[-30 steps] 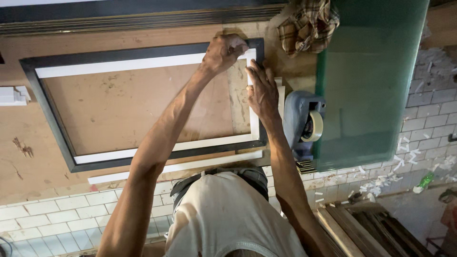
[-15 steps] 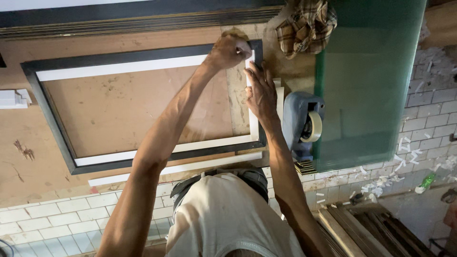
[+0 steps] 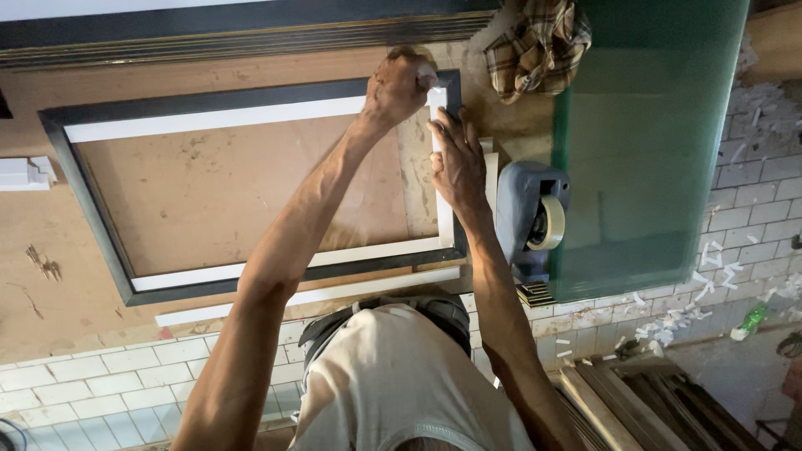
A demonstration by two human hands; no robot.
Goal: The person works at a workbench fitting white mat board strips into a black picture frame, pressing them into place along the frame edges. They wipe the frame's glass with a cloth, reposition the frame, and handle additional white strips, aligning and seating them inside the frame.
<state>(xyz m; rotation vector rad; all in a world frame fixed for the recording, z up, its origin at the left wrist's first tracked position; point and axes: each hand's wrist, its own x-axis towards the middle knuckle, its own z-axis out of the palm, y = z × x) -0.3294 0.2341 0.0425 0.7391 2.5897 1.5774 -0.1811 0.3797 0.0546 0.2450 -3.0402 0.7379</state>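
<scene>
A dark picture frame (image 3: 83, 175) lies flat on a brown board, with white liner strips (image 3: 217, 119) along its inside edges. My left hand (image 3: 399, 85) is closed in a fist at the frame's far right corner, and a small white end (image 3: 427, 76) shows by the thumb. My right hand (image 3: 458, 163) lies flat with its fingers spread, pressing on the right-hand white strip (image 3: 444, 221). The two hands are close together but apart.
A grey tape dispenser (image 3: 526, 219) with a roll stands right of the frame. A green glass sheet (image 3: 652, 142) lies beyond it, with a checked cloth (image 3: 535, 46) at its corner. A loose white strip (image 3: 317, 294) lies by the near edge. Long dark moulding (image 3: 234, 33) runs along the far side.
Both hands stay at the frame's right corner. My left fist has shifted slightly along the corner; my right hand stays flat on the strip.
</scene>
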